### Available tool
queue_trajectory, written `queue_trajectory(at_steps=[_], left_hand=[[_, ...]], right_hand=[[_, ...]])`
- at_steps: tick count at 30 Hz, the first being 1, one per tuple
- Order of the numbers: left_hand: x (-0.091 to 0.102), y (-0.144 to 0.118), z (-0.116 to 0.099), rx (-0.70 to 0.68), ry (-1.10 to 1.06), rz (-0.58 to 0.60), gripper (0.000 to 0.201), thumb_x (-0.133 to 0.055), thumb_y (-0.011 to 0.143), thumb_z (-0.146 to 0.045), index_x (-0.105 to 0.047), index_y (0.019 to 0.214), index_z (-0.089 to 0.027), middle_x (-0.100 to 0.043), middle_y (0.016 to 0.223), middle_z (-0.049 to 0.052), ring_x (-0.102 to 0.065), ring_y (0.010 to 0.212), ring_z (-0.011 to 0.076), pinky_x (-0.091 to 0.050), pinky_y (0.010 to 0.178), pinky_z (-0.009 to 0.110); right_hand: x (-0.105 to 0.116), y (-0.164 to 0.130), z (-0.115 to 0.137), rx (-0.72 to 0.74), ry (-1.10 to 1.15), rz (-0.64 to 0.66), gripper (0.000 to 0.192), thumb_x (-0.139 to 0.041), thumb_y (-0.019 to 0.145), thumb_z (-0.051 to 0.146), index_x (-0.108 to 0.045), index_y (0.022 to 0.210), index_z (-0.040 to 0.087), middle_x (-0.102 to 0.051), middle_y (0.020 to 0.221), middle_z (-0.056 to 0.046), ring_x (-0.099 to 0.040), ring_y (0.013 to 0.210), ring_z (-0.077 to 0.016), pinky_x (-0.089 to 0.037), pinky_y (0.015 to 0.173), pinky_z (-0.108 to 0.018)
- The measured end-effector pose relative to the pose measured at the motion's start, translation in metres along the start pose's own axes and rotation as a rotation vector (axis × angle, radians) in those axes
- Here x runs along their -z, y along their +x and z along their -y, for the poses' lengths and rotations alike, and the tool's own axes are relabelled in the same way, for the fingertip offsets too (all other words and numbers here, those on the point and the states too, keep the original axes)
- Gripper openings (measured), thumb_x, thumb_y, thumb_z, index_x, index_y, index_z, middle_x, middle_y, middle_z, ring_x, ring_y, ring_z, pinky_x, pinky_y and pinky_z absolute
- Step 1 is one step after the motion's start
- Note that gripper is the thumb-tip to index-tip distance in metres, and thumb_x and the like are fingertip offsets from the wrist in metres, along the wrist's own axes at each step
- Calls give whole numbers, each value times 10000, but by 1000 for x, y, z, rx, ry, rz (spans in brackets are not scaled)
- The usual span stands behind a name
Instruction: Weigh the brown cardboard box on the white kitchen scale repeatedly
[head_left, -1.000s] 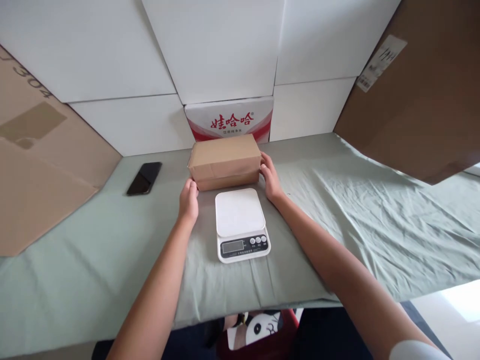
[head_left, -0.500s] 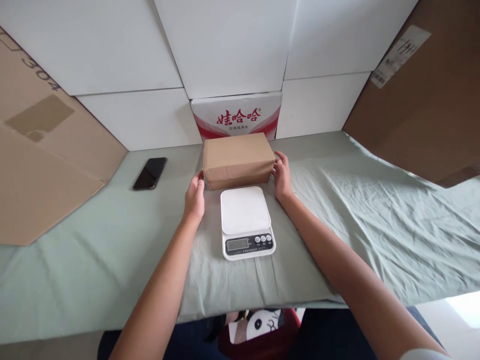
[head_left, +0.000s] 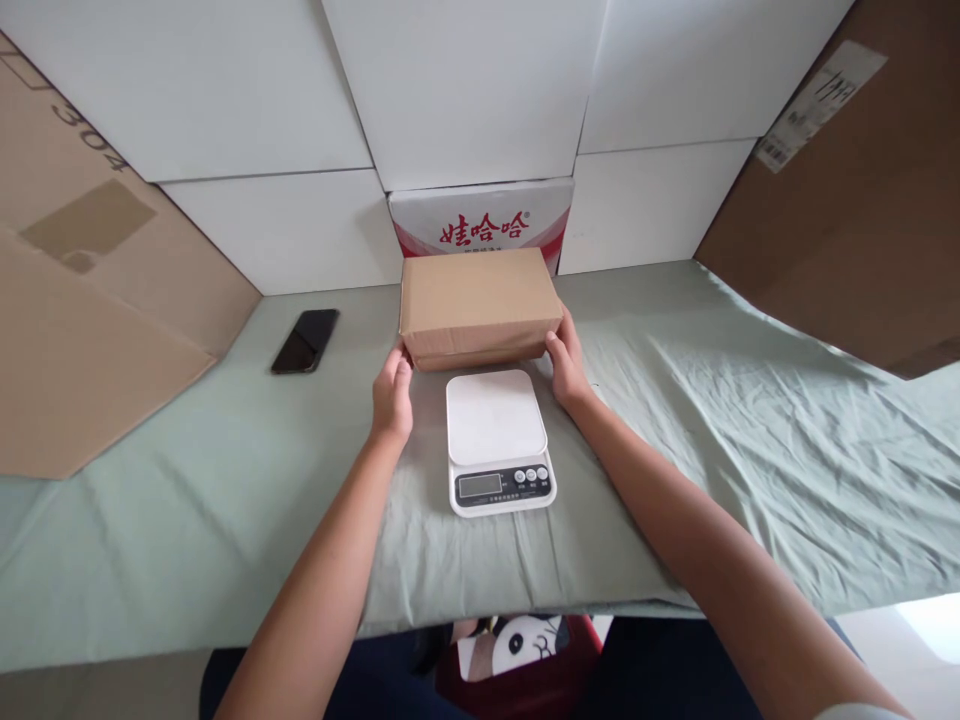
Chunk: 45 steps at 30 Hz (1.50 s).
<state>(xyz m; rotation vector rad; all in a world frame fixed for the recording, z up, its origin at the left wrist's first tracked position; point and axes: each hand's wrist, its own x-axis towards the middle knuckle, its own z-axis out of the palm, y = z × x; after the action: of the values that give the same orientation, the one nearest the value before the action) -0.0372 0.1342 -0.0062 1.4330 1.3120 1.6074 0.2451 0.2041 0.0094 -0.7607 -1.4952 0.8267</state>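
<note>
A closed brown cardboard box [head_left: 478, 295] is held between my two hands, just behind a white kitchen scale [head_left: 496, 420]. My left hand [head_left: 393, 393] grips the box's lower left corner, its fingers partly hidden behind the box. On the other side, my right hand [head_left: 565, 358] clasps the right end, with the thumb on the front face. The scale lies on the green cloth with its dark display and round buttons toward me; nothing rests on its platform. The underside of the box is out of sight.
A black phone [head_left: 305, 341] lies on the green cloth [head_left: 187, 520] to the left. Large cardboard panels stand at the left [head_left: 97, 300] and right [head_left: 840, 210]. Behind the box are white panels [head_left: 465, 90] and a white-and-red carton [head_left: 484, 210] with Chinese lettering.
The box has risen slightly and now covers more of the carton behind it. My right thumb has come round onto its front face. The view has shifted a little.
</note>
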Motion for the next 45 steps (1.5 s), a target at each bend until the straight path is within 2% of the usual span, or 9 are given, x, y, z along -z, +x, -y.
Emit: queue_trajectory(at_steps=[5, 10, 14, 17, 20, 25, 31, 39, 45], left_hand=[[-6, -17, -19, -105, -116, -76, 730, -538, 948, -738, -636, 1433, -202, -663, 1483, 173, -530, 1504, 339, -429, 1229, 448], [-8, -44, -29, -146, -150, -96, 717, -561, 923, -752, -677, 1343, -182, -726, 1343, 181, -626, 1391, 354, -471, 1185, 461], [-5, -69, -35, -131, -157, -83, 654, -557, 936, -723, -715, 1258, -176, -746, 1262, 171, -663, 1325, 352, -490, 1160, 465], [-2, -91, -39, -123, -175, -60, 657, -561, 938, -701, -714, 1287, -165, -742, 1265, 182, -674, 1303, 362, -511, 1137, 477], [3, -114, -44, -94, -177, -76, 687, -580, 927, -688, -702, 1337, -150, -736, 1287, 196, -671, 1310, 374, -520, 1132, 494], [13, -141, -50, -6, -153, -146, 680, -601, 923, -656, -709, 1349, -137, -719, 1350, 206, -628, 1381, 382, -490, 1175, 507], [17, -150, -53, 88, -146, -157, 692, -626, 912, -656, -711, 1357, -134, -723, 1355, 218, -637, 1374, 393, -499, 1171, 526], [16, -148, -60, 102, -142, -107, 654, -647, 922, -601, -696, 1389, -146, -727, 1340, 207, -657, 1343, 388, -512, 1159, 534], [14, -147, -63, 96, -128, -87, 658, -622, 950, -580, -656, 1443, -146, -695, 1408, 209, -608, 1410, 390, -476, 1197, 537]], right_hand=[[0, -8, 13, 192, -15, -36, 791, -545, 935, 724, -409, 1603, 324, -471, 1694, -68, -399, 1601, -358, -300, 1348, -568], [9, -43, 26, 223, -90, -41, 792, -512, 948, 729, -349, 1634, 368, -431, 1707, -37, -376, 1609, -357, -331, 1336, -589], [26, -84, 38, 172, -105, 25, 776, -493, 961, 720, -317, 1646, 399, -413, 1708, -16, -336, 1630, -352, -328, 1338, -607], [37, -105, 45, 91, -46, 47, 771, -506, 965, 701, -313, 1646, 395, -374, 1734, -11, -328, 1638, -352, -309, 1349, -613], [40, -114, 50, 53, 14, 50, 763, -533, 964, 678, -317, 1639, 396, -362, 1743, -13, -325, 1638, -351, -304, 1349, -617], [35, -113, 60, 55, 20, 112, 704, -557, 978, 643, -363, 1619, 427, -441, 1686, -18, -401, 1581, -349, -364, 1302, -604], [35, -113, 62, 7, -5, 115, 667, -524, 984, 647, -394, 1592, 403, -503, 1617, -45, -495, 1476, -357, -464, 1191, -591], [34, -115, 65, 33, -35, 75, 610, -530, 994, 617, -424, 1560, 413, -546, 1532, -55, -530, 1404, -345, -501, 1114, -553], [34, -117, 61, 28, -81, 44, 610, -521, 992, 625, -431, 1550, 394, -574, 1462, -65, -558, 1325, -336, -494, 1107, -565]])
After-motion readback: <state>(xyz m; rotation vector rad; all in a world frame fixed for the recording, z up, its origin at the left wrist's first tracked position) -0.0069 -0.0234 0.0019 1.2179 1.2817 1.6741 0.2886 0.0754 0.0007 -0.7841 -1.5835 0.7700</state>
